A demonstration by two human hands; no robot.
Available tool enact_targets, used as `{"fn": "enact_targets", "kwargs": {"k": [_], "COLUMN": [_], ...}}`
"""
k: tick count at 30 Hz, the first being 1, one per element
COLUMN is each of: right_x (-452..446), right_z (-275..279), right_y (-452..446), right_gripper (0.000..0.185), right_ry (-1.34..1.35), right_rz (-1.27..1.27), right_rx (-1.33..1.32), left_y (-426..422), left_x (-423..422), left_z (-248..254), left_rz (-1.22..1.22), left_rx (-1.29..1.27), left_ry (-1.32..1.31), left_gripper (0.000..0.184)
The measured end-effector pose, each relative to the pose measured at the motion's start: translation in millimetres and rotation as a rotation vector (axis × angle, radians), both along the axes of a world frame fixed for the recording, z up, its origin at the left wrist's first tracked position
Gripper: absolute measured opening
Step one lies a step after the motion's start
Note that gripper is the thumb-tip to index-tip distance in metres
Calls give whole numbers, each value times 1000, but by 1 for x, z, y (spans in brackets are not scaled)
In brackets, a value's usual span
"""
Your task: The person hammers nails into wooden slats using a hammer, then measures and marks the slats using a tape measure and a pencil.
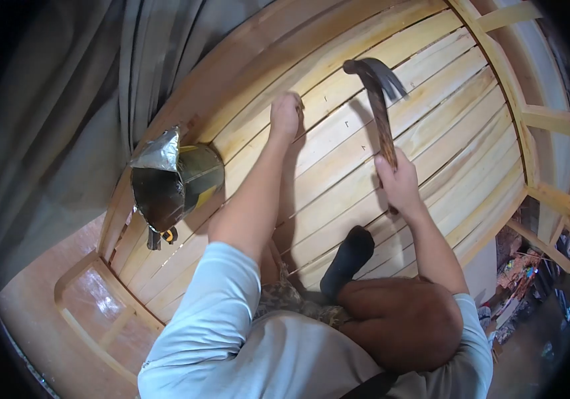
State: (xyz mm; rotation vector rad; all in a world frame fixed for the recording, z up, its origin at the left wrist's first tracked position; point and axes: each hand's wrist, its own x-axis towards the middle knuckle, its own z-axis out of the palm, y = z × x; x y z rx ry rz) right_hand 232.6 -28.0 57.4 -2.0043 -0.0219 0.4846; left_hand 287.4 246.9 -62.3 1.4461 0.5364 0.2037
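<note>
My right hand is wrapped round the wooden handle of a claw hammer. The hammer's dark head is raised over the slats, its claw pointing right. Further left, my left hand is closed, with its fingertips down at a pale wooden slat; whatever they hold, if anything, is too small or hidden to name. Between the two hands, several small dark nails stick up from the slats in a slanting row.
A cut-open metal can with a folded-back shiny lid stands left of my left arm. A small yellow and black tool lies beside it. A curved wooden frame edges the slats at right, and grey cloth hangs at left.
</note>
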Motion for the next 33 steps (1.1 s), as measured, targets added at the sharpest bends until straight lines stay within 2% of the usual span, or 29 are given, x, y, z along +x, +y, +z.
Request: {"fn": "enact_targets", "kwargs": {"k": [2, 4, 6, 7, 9, 12, 14, 16, 17, 20, 27, 29, 30, 32, 33], "right_x": [-10, -12, -16, -19, -22, -26, -30, -33, -34, -37, -38, -38, -37, -36, -35], "right_z": [-2, 20, 22, 24, 31, 28, 30, 37, 36, 33, 33, 34, 33, 33, 35], "right_y": [1, 15, 22, 28, 36, 39, 41, 43, 43, 43, 39, 36, 34, 32, 31], "right_gripper": [15, 16, 18, 19, 18, 18, 16, 14, 14, 13, 14, 15, 15, 16, 17], "right_ry": [89, 309, 352, 306, 284, 293, 279, 279, 278, 294, 318, 307, 343, 383, 399], "right_rz": [-34, -112, -123, -126, -130, -89, -68, -26, -27, -61, -126, -111, -104, -89, -119], "right_rx": [65, 454, 383, 369, 367, 448, 485, 453, 454, 456, 464, 440, 423, 407, 403], "left_y": [6, -20, -45, -54, -69, -80, -82, -84, -83, -83, -89, -92, -90, -80, -71], "left_x": [-25, -52, -75, -85, -102, -116, -120, -119, -120, -122, -116, -110, -112, -121, -118], "left_z": [2, 45, 84, 98, 114, 114, 118, 134, 132, 129, 123, 130, 109, 51, 70], "left_rz": [-184, -148, -102, -115, -98, -146, -195, -197, -187, -197, -142, 29, 35, -206, -175], "left_rx": [-550, -551, -870, -871, -1037, -1170, -1160, -1073, -1103, -1176, -1208, -1322, -1323, -1561, -1386], "left_ry": [123, 236, 114, 113, -29, -186, -233, -98, -116, -191, -162, 101, 100, -112, 32], "left_gripper": [15, 12, 8, 8, 4, 4, 7, 15, 20, 20, 23, 25, 25, 16, 18]}}
